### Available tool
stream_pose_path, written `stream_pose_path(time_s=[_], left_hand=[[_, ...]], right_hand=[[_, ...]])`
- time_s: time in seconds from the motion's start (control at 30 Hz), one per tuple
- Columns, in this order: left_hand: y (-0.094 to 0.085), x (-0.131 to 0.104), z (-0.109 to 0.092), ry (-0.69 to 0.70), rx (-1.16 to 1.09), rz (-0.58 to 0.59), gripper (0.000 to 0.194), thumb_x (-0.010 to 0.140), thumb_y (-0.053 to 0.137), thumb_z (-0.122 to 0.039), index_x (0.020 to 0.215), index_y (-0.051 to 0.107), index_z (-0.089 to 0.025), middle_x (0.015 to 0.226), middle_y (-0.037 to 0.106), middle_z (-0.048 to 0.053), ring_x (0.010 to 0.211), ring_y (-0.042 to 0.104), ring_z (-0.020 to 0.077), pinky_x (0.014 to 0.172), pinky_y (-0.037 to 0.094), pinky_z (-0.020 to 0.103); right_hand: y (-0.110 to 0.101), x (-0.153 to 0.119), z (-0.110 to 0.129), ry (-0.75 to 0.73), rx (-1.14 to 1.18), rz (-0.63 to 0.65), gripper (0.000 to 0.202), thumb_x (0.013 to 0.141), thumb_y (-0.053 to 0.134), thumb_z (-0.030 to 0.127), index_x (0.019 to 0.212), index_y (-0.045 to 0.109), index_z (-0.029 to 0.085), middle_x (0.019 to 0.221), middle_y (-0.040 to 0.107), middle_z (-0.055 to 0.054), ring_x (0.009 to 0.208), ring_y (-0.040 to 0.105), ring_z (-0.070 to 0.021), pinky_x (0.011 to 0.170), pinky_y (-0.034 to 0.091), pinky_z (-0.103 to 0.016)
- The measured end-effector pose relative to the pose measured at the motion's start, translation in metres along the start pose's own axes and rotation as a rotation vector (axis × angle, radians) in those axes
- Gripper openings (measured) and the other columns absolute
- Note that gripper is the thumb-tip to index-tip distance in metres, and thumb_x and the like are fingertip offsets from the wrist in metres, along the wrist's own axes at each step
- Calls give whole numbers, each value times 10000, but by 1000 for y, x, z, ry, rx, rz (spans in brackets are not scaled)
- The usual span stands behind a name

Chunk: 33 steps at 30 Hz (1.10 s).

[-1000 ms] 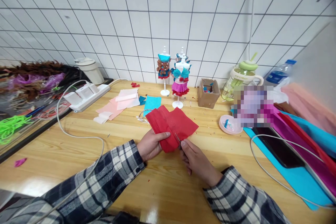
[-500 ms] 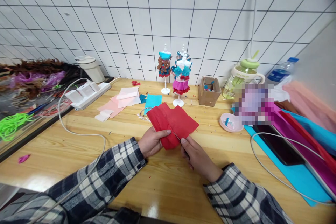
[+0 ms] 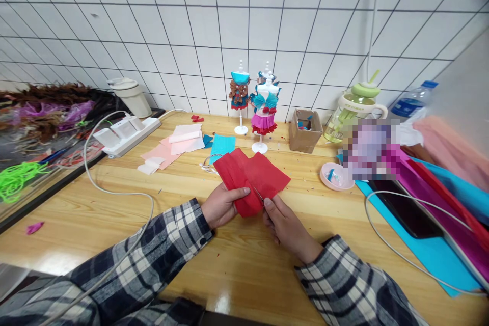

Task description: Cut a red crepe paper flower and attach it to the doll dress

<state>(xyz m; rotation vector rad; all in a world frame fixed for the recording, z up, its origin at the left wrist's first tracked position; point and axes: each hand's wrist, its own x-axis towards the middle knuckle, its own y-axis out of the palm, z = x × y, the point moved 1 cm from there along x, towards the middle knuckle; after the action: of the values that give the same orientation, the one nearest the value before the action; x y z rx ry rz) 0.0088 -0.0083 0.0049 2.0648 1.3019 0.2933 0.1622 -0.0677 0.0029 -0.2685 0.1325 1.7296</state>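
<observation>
Red crepe paper (image 3: 250, 178) is pinched in my left hand (image 3: 220, 205), thumb on top and fingers underneath. My right hand (image 3: 287, 224) is closed around a small pair of scissors (image 3: 260, 196). Only a thin metal blade shows, lying against the paper's lower right part; the handles are hidden in my fingers. Both hands are just above the table. Behind the paper stand small white dress forms, one (image 3: 263, 107) in a teal top and magenta skirt, another (image 3: 239, 92) in teal, brown and red.
A power strip (image 3: 132, 137) with a white cable lies left, near pink paper sheets (image 3: 187, 138) and a blue piece (image 3: 222, 148). Toward the right are a cardboard box (image 3: 305, 135), pink dish (image 3: 336, 183), drink bottle (image 3: 353, 107), phone (image 3: 407, 209) and coloured paper sheets (image 3: 385, 224).
The scissor blade has shifted slightly against the red paper, and a little more of it shows. Both hands keep nearly the same place; the view has tilted slightly.
</observation>
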Motion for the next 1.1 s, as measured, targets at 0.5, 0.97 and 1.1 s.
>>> stream_pose_path(time_s=[0.5, 0.97, 1.1], left_hand=[[1, 1, -1, 16, -17, -28, 405, 721, 702, -81, 1119, 634, -111, 1160, 670, 151, 1065, 636, 298, 1006, 450, 472], [4, -3, 5, 3, 10, 5, 337, 724, 698, -88, 1057, 650, -110, 1068, 708, 136, 994, 667, 274, 970, 477, 447], [7, -5, 6, 6, 3, 5, 342, 720, 703, -92, 1056, 649, -119, 1062, 712, 125, 999, 665, 270, 976, 472, 447]], right_hand=[[-4, -1, 3, 39, -17, 6, 371, 871, 367, 611, 820, 383, 243, 599, 405, 57, 437, 355, -103, 346, 310, -228], [-4, 6, -7, -51, -69, -54, 365, 905, 354, 575, 829, 415, 224, 621, 450, 49, 480, 361, -101, 467, 299, -255], [-5, 7, -5, -111, -70, -87, 401, 897, 380, 566, 1020, 514, 208, 616, 484, 29, 542, 439, -138, 507, 341, -270]])
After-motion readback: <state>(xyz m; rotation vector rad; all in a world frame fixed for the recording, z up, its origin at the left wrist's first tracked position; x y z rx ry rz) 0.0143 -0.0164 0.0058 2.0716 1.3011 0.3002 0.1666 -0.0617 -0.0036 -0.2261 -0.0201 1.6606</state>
